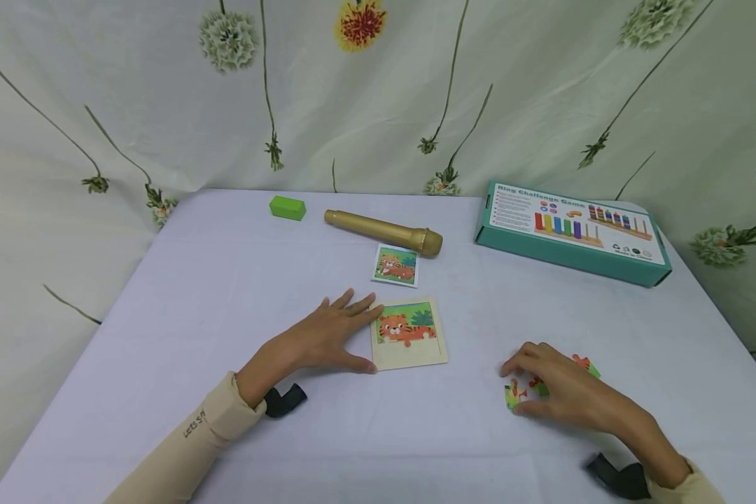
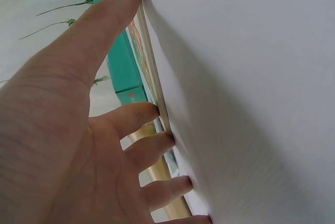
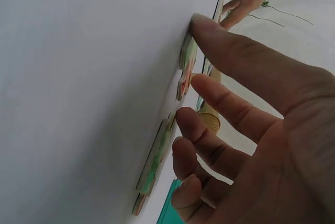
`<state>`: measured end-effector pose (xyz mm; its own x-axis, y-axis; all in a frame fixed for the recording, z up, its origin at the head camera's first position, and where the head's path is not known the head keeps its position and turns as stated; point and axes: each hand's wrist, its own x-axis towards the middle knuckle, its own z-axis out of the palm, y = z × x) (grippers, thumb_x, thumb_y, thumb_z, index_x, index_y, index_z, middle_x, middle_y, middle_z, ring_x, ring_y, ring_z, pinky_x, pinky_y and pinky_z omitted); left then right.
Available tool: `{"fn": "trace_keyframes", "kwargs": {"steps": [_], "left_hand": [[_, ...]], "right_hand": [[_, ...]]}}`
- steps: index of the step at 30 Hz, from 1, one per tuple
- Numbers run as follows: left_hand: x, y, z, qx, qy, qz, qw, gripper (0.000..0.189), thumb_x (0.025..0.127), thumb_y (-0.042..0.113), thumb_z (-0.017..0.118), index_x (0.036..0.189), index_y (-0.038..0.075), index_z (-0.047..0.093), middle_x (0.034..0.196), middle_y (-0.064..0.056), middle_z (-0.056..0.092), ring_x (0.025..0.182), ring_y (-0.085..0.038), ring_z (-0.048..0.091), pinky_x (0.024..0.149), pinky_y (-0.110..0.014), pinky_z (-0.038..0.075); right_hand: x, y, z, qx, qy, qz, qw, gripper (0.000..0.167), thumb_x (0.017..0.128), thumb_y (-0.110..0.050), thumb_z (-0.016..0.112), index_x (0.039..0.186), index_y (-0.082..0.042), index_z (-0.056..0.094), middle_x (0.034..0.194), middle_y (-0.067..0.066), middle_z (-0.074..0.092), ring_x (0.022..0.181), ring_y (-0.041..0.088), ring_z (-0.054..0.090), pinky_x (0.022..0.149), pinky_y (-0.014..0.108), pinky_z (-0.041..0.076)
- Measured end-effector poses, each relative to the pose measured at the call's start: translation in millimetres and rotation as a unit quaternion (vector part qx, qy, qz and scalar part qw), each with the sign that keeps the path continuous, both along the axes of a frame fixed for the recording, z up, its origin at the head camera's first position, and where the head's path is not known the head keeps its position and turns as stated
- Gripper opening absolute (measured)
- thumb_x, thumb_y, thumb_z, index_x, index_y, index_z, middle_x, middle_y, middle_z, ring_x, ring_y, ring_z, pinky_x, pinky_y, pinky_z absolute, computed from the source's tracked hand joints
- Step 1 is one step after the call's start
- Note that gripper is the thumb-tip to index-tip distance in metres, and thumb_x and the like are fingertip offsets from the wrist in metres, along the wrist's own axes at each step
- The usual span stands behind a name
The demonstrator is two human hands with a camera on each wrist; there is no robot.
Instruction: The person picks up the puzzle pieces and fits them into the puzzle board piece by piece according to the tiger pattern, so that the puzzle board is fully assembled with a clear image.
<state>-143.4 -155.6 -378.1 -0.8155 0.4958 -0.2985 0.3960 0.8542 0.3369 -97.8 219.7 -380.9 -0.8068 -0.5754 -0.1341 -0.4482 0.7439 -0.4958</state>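
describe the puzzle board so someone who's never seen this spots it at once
On the white table, find the gold microphone; below it in the head view lies a small tiger card. Below that, with the left hand at its left edge, is the puzzle board. Unlike the smaller card, its tiger picture stops partway above a bare strip.

A pale hanging cloth (image 1: pixel 378 105) printed with dandelions and flowers backs the white-covered table (image 1: pixel 183 294) in soft light.

Square puzzle board (image 1: pixel 409 358) lies flat, its upper area filled with an orange striped tiger picture, lower area bare; loose puzzle pieces (image 1: pixel 513 395) (green and orange, partly hidden) lie well apart, to its right
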Motion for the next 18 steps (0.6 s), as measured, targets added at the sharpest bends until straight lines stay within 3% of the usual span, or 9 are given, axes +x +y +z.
{"fn": "trace_keyframes", "kwargs": {"steps": [5,18], "left_hand": [[0.3,0.1,-0.7,0.002,-0.001,0.001,1.0,0.097,0.075,0.058,0.074,0.152,0.024,0.028,0.16,0.001,0.016,0.148,-0.032,0.003,0.115,-0.059,0.009],[0.0,0.7,0.4,-0.005,-0.001,0.0,1.0,0.097,0.074,0.058,0.074,0.152,0.024,0.028,0.16,0.001,0.016,0.148,-0.032,0.004,0.115,-0.059,0.01]], "right_hand": [[-1.1,-0.6,-0.2,-0.002,0.03,0.012,0.9995,0.027,0.077,-0.028,0.08,0.099,-0.027,0.065,0.097,-0.017,0.052,0.09,0.006,0.045,0.075,0.025,0.045],[-3.0,-14.9,0.9,0.003,0.017,-0.025,0.9996,0.027,0.082,-0.014,0.075,0.101,-0.022,0.059,0.097,-0.013,0.052,0.089,0.005,0.049,0.076,0.024,0.048]]}}
